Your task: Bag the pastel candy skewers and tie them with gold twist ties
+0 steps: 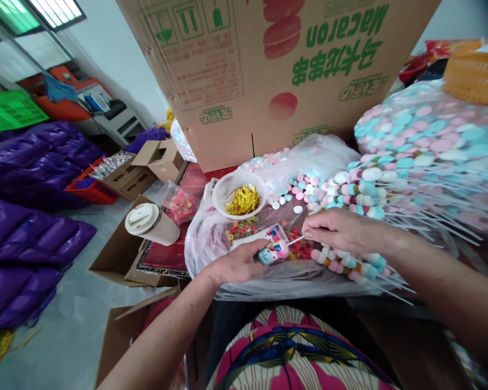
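Low over the plastic-covered table, my left hand [239, 262] is closed on a blue and pink candy skewer [282, 249] with a small printed wrapper around part of it. My right hand [327, 230] pinches the thin white stick [296, 240] that runs to the pink end of that candy; whether the tip is inside cannot be made out. Under the hands lie a printed card packet [275, 233], red ring candies [300, 250] and multicoloured rings [244, 227]. Finished-looking candy skewers [350, 265] lie beside my right wrist, with more skewers [366, 189] stacked behind it.
A white bowl [217, 197] holds gold twist ties. A lidded cup [162, 230] and a bag of ring candies [181, 203] stand left. A large carton [244, 81] rises behind; a bulging candy bag [431, 124] fills the right. Purple sacks [20, 238] lie on the floor.
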`<state>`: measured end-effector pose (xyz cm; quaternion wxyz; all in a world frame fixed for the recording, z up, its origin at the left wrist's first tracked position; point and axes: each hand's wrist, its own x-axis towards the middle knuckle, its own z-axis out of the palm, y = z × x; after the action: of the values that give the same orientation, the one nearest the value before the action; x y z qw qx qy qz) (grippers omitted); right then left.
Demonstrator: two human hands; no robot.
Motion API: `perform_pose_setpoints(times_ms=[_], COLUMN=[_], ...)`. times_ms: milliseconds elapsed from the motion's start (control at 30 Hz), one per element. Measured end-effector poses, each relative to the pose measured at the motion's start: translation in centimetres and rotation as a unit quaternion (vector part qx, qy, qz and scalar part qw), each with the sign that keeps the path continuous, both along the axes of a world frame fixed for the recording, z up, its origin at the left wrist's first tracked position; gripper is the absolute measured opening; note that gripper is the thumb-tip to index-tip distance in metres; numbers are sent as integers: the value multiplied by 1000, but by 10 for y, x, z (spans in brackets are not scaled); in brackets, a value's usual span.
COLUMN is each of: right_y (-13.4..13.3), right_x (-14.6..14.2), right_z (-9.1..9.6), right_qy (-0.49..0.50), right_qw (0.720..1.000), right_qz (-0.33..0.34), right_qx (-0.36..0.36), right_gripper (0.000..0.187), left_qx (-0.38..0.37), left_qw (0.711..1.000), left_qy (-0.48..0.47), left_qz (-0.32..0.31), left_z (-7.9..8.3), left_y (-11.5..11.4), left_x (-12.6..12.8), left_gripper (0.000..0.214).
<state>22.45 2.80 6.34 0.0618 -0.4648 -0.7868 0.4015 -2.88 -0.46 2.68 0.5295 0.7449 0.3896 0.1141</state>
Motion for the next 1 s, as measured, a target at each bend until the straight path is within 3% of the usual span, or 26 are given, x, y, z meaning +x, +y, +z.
perform_pose_setpoints(times_ms=[100,267,433,533,667,833,933,1000], right_y=[-5,-12,-12,-14,-18,-19,-19,-20], right_x=[-7,-28,-23,-24,-36,-47,-45,-40], right_z=[2,7,8,7,2,-17,-24,-26], right_qy=[15,-1,3,17,9,11,49,101], right_qw=[1000,999,998,999,996,982,982,982], right_qz=[2,35,30,47,54,33,4,-68], right_qx=[-14,-1,-47,-13,74,188,183,142], right_gripper=[27,27,26,27,26,46,47,47], left_qx=[-65,-81,-157,-202,-167,-29,-15,-38], left_qw=[996,995,979,965,970,970,964,948], left_qy=[-62,-58,-128,-145,-123,-118,-115,-132], left_qz=[8,18,30,82,129,209,241,286], left_z=[6,2,1,-2,-8,-12,-21,-27], left_y=[2,1,1,-4,-14,-22,-22,-21], left_x=[6,22,13,8,17,31,35,35], left_gripper=[43,49,44,38,41,38,37,38])
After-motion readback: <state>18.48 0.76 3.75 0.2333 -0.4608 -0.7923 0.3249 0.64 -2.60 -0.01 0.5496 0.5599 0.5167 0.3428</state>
